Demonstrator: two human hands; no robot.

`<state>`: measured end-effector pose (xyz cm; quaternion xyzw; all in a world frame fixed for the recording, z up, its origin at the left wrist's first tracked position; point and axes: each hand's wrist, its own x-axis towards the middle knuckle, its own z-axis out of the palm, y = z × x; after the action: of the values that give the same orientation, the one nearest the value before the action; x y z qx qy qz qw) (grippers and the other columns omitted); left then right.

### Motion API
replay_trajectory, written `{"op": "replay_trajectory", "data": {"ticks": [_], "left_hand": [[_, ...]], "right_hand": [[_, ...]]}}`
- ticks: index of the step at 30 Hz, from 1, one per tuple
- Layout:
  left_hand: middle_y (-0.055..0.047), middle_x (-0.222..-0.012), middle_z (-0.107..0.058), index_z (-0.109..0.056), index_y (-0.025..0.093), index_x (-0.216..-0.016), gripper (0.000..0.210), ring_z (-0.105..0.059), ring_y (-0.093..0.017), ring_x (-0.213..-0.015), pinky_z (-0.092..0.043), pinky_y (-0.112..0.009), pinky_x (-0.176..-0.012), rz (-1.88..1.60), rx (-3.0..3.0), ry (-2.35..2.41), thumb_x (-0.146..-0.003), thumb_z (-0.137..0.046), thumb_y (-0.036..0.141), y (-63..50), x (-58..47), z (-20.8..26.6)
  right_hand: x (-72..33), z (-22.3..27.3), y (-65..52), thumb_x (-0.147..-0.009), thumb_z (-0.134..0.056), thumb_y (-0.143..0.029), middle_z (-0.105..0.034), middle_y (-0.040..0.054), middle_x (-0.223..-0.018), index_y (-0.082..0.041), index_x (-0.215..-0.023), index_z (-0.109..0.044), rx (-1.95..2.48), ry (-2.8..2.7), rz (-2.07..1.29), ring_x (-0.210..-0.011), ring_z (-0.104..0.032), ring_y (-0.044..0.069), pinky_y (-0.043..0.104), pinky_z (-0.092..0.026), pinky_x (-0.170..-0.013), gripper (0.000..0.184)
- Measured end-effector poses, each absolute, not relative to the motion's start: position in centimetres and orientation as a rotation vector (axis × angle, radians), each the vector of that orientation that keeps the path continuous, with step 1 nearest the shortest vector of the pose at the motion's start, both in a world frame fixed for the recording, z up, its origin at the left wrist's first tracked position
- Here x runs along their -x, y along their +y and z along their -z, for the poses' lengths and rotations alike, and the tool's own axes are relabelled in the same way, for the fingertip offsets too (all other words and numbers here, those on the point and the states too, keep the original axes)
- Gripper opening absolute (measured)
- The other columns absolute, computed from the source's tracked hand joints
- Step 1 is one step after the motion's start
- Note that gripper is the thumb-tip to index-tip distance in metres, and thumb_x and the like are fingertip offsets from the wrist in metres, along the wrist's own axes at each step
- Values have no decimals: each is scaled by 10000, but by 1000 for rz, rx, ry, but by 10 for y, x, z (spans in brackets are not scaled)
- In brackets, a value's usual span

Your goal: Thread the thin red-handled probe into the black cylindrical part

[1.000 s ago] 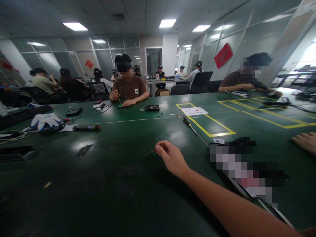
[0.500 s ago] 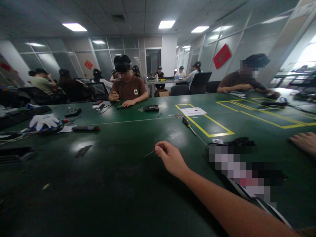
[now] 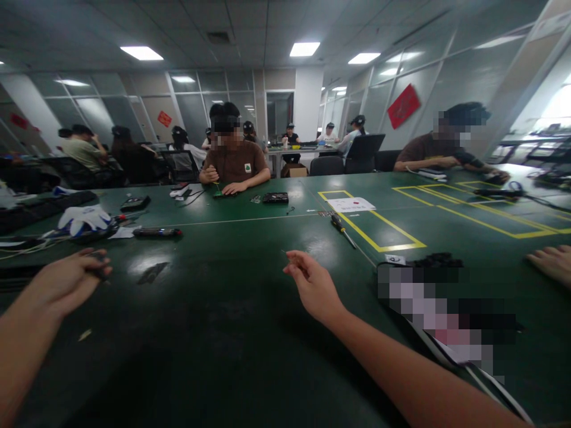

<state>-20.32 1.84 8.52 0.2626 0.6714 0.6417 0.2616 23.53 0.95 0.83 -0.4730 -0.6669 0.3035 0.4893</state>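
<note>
Toward the left side of the green table [image 3: 214, 351], the left hand [image 3: 74, 279] is curled around a small dark object [image 3: 100, 266], too blurred to identify. Well apart from it, near the middle of the table, the right hand [image 3: 312, 285] pinches narrowly, thumb against fingers, on a slim shaft [image 3: 284, 252] whose tip barely shows. Beyond the right hand lies a black-and-yellow screwdriver [image 3: 342, 230]; near it, toward the far edge, a white sheet [image 3: 351, 204] overlaps yellow tape [image 3: 404, 245] and bears a line of characters, too small to read, and a red mark. A white label [image 3: 395, 260] to the right has dark, illegible print. At the far edge, a co-worker's brown shirt [image 3: 229, 163] carries a white badge [image 3: 247, 168] with a green emblem.
</note>
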Motion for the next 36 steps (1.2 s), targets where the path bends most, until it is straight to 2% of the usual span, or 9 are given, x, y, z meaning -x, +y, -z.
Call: {"op": "replay_trajectory", "data": {"ticks": [5,8,10,13,17,21,24,30,36], "left_hand": [[22,-839,-699,-671,124,-1024,185,-602,-90,-772,-481,-206,-701,-1236,-985,1431,-937,-535,36,31,126,-69],[-48,-1087,-751,-684,153,-1108,302,-654,-128,-844,-523,-256,-762,-1041,-1127,1259,-818,-764,181,27,81,-61],[-82,-1160,-745,-675,175,-1150,484,-680,-167,-988,-527,-284,-860,-999,-1229,1152,-701,-857,192,24,54,-54],[-83,-1170,-739,-680,184,-1121,511,-680,-204,-1072,-516,-343,-959,-1056,-1352,1120,-642,-856,159,20,18,-37],[-66,-1083,-745,-670,186,-1121,503,-700,-223,-1007,-524,-404,-973,-1179,-1502,1195,-644,-826,154,16,-7,-14],[-66,-1160,-741,-717,235,-1163,475,-682,-255,-1087,-491,-454,-1032,-1131,-1758,1339,-701,-813,182,11,-4,2],[-55,-1160,-745,-774,269,-1087,361,-666,-268,-1124,-471,-466,-1054,-1093,-1890,1387,-738,-787,177,11,1,8],[-46,-1212,-732,-771,284,-1112,366,-645,-259,-1173,-444,-451,-1086,-1119,-1945,1351,-767,-761,162,13,-1,16],[-53,-1206,-738,-742,278,-1187,424,-673,-271,-1111,-492,-445,-1016,-1103,-1876,1386,-770,-778,210,12,-1,16]], "right_hand": [[-238,-21,5,-964,-575,-370,-659,-17,-695,-203,-1126,-665,1246,-1613,-796,-646,-649,173,305,-486,-648,249],[-238,-24,2,-895,-685,-429,-583,-42,-629,-217,-926,-663,1265,-1654,-758,-568,-560,153,285,-425,-572,215],[-238,-23,1,-872,-719,-447,-578,-42,-638,-222,-858,-628,1237,-1675,-764,-575,-539,147,277,-418,-568,243],[-237,-21,1,-867,-730,-451,-582,-39,-649,-222,-833,-604,1218,-1683,-773,-586,-539,145,270,-418,-567,264],[-236,-25,-3,-885,-710,-441,-592,-34,-658,-215,-818,-620,1199,-1677,-738,-599,-553,145,270,-423,-576,252],[-236,-31,-11,-934,-652,-433,-645,-19,-659,-207,-772,-668,1164,-1788,-743,-602,-590,148,270,-426,-575,279],[-235,-30,-15,-962,-621,-417,-684,-16,-692,-217,-826,-698,1129,-1836,-734,-625,-626,153,272,-452,-600,254],[-234,-20,-15,-992,-576,-388,-773,34,-958,-247,-1140,-683,1002,-1712,-798,-883,-739,202,344,-559,-819,230],[-232,-19,-16,-984,-586,-368,-780,53,-1051,-251,-1157,-673,1022,-1718,-781,-975,-745,222,381,-567,-897,226]]}}
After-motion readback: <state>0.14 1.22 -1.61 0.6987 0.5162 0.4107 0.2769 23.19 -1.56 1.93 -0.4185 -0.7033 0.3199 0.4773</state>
